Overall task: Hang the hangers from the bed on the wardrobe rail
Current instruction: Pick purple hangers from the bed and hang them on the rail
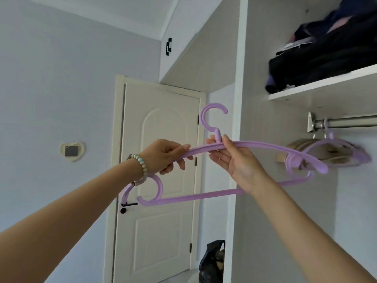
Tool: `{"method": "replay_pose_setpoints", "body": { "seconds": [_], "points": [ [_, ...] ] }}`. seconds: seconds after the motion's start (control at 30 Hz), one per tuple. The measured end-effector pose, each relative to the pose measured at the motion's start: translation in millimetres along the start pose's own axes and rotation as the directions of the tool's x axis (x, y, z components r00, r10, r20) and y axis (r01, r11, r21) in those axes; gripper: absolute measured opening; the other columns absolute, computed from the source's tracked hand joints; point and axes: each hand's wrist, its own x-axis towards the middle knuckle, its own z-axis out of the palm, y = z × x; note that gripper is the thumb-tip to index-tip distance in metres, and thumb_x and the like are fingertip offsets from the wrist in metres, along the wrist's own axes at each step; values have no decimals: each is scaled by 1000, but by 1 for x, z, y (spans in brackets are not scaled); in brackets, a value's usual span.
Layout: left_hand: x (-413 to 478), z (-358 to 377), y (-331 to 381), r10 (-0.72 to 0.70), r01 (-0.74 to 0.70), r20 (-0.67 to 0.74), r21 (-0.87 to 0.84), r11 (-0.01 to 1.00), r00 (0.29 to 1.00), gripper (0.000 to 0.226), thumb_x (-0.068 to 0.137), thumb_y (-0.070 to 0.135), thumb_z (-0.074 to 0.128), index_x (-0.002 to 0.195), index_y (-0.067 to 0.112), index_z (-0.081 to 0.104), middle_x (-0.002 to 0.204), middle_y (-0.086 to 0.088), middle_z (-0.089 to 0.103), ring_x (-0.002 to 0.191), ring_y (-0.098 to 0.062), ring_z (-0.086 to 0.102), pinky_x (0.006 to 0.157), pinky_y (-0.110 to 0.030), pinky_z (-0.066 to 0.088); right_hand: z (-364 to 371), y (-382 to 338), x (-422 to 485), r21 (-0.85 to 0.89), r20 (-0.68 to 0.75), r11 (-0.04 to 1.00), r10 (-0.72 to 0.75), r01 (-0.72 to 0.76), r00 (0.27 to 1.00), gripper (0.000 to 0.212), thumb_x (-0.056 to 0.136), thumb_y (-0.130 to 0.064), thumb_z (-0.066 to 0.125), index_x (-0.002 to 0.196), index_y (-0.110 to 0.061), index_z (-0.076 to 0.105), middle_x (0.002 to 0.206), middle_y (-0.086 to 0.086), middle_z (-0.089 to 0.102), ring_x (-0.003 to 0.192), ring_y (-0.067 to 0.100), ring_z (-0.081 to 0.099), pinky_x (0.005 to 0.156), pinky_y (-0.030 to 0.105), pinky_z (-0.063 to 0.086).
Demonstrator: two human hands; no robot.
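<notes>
I hold a purple plastic hanger (271, 147) level in front of me, its hook pointing up. My left hand (165, 155) pinches its left shoulder; a bead bracelet is on that wrist. My right hand (234, 158) grips the top bar just under the hook. The hanger's right end reaches into the open wardrobe, below and left of the metal rail (350, 121). Another purple hanger (330, 146) hangs at the rail's left end, next to a wooden hanger (302, 144). The bed is out of view.
Dark folded clothes (322, 58) lie on the white shelf (318, 88) above the rail. A closed white door (159, 180) stands behind the hanger. A black plastic bag (212, 262) sits on the floor by the wardrobe's side panel (236, 119).
</notes>
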Motion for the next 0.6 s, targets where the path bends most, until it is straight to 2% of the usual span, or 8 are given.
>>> {"method": "replay_pose_setpoints", "body": {
  "seconds": [0.07, 0.13, 0.2, 0.23, 0.3, 0.43, 0.6],
  "points": [
    [21, 24, 6, 5, -3, 31, -67, 998, 999, 32, 92, 37, 46, 87, 16, 70, 63, 7, 68, 44, -5, 52, 45, -16, 45, -43, -18, 0, -3, -69, 1000, -27, 27, 997, 28, 97, -26, 43, 108, -14, 66, 103, 0, 73, 96, 12, 69, 85, 22, 55],
    [41, 52, 13, 30, -18, 88, -140, 990, 996, 27, 90, 34, 49, 88, 17, 70, 73, 6, 72, 61, -6, 65, 60, -18, 54, -84, -34, -2, -38, -116, 998, -53, 48, 992, 27, 98, -24, 41, 105, -15, 65, 99, -2, 74, 91, 10, 70, 78, 20, 56],
    [60, 83, 22, 60, -26, 138, -234, 972, 989, 23, 88, 32, 52, 89, 17, 70, 79, 3, 74, 73, -10, 70, 71, -22, 57, -121, -49, -6, -79, -163, 994, -84, 72, 983, 26, 98, -24, 40, 103, -16, 64, 94, -4, 75, 86, 7, 71, 73, 18, 56],
    [70, 99, 26, 60, -10, 159, -299, 954, 986, 23, 87, 31, 54, 91, 16, 69, 80, 2, 74, 74, -12, 70, 71, -23, 57, -138, -57, -8, -92, -189, 992, -102, 86, 977, 26, 98, -24, 39, 103, -17, 64, 93, -5, 75, 85, 6, 71, 73, 17, 56],
    [87, 129, 35, 53, 26, 194, -384, 923, 980, 22, 86, 30, 55, 94, 14, 69, 80, 1, 73, 71, -14, 70, 66, -23, 58, -173, -72, -12, -102, -244, 988, -138, 116, 960, 26, 99, -24, 39, 105, -16, 63, 92, -5, 75, 86, 6, 70, 72, 17, 56],
    [121, 185, 50, 65, 32, 237, -383, 923, 969, 27, 91, 31, 50, 87, 11, 68, 83, 2, 73, 57, -12, 65, 61, -22, 57, -230, -92, -15, -98, -334, 986, -160, 135, 929, 28, 98, -27, 41, 109, -13, 62, 95, -2, 75, 90, 9, 70, 70, 18, 56],
    [156, 237, 75, 90, -4, 179, -433, 901, 980, 30, 93, 30, 49, 85, 5, 65, 78, -1, 71, 47, -11, 59, 59, -24, 57, -278, -101, -5, -119, -432, 979, -203, 167, 879, 30, 97, -29, 45, 117, -11, 60, 105, 2, 71, 97, 13, 68, 73, 19, 56]
  ]
}}
